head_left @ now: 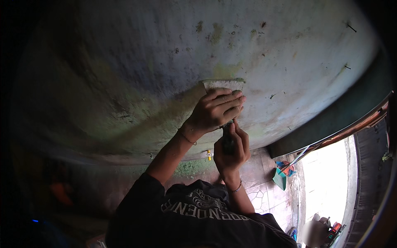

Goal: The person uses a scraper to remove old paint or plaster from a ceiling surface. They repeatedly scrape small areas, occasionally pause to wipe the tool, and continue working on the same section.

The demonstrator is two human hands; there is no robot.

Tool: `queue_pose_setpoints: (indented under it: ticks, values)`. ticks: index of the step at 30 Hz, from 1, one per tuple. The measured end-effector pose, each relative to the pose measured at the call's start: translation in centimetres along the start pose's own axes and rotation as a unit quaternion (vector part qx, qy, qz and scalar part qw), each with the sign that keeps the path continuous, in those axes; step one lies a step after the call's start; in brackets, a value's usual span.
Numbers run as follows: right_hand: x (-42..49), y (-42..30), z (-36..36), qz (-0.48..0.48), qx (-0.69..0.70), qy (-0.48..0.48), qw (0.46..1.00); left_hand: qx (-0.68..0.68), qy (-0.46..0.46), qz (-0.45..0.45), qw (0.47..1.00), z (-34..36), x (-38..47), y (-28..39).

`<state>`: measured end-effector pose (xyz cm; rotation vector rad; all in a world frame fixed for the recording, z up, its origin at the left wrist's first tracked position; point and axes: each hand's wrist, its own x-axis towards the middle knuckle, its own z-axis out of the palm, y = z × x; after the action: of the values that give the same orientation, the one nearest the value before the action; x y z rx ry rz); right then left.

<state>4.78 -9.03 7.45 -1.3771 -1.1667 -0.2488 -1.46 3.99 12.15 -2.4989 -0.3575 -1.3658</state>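
A wide-bladed scraper (223, 84) lies with its blade against a stained, painted wall (273, 62), and greenish scrapings cling along its top edge. My right hand (233, 150) is wrapped around the dark handle (229, 141). Higher up, my left hand (218, 107) bears on the blade with its fingers laid together across it; its thumb is hidden. Green and dark patches mottle the wall around the blade.
Two nails (351, 28) (348, 67) stick out of the wall at right. Low on it is a yellow-handled tap (209, 155). Green debris (192, 167) lies at the wall's foot. A green dustpan (279, 179) stands near the bright doorway; another person (319, 231) is at lower right.
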Motion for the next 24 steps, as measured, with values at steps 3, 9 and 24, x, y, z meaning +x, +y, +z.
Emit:
queue_pose_setpoints:
  ticks: [3, 9, 24]
  values:
    - [-0.1, -0.1, 0.0, -0.089, -0.024, 0.007, 0.996, -0.007, 0.095, 0.052, 0.994, -0.2, 0.1, -0.1]
    - [-0.1, -0.2, 0.2, -0.035, 0.0, 0.0, 0.999, -0.01, 0.029, 0.015, 0.999, -0.8, 0.5, -0.1]
    - [0.3, -0.8, 0.4, 0.002, 0.003, -0.009, 1.0, -0.001, -0.016, -0.005, 1.0, -1.4, 0.5, -0.4]
